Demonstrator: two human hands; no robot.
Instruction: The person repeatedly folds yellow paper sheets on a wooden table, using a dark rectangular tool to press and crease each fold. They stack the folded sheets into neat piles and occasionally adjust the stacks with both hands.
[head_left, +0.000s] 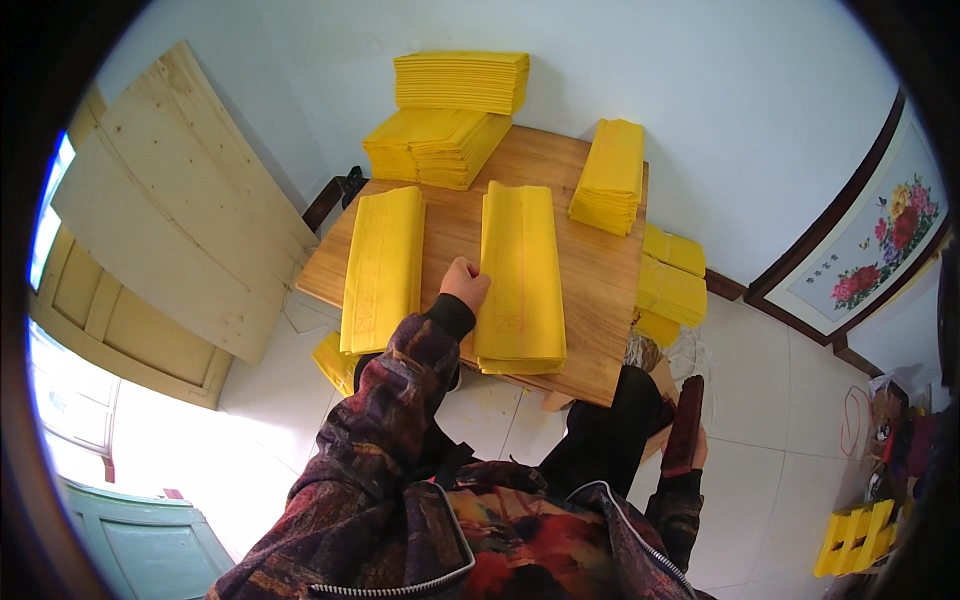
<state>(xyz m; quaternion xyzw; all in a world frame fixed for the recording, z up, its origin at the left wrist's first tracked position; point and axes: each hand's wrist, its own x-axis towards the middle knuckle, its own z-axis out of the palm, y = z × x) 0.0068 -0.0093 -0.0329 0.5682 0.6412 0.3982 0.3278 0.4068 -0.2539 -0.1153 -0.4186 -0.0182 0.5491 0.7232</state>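
Note:
Two long stacks of folded yellow paper lie side by side on a wooden table in front of me. My left hand [465, 283] is closed in a fist against the left edge of the right-hand paper stack [522, 280]; what its fingers hold, if anything, is hidden. The other paper stack [383, 270] lies to the left of that forearm. Low on the right, beside my leg and off the table, my right hand [699, 450] grips a long dark red bar [685, 425], which covers most of its fingers.
On the wooden table [455, 240], thick yellow piles [440, 145] stand at the far left and a narrow stack [608, 178] at the far right. Yellow bundles [672, 285] sit beyond its right edge. A plywood sheet [170, 200] leans at left; a framed flower picture [870, 230] stands at right.

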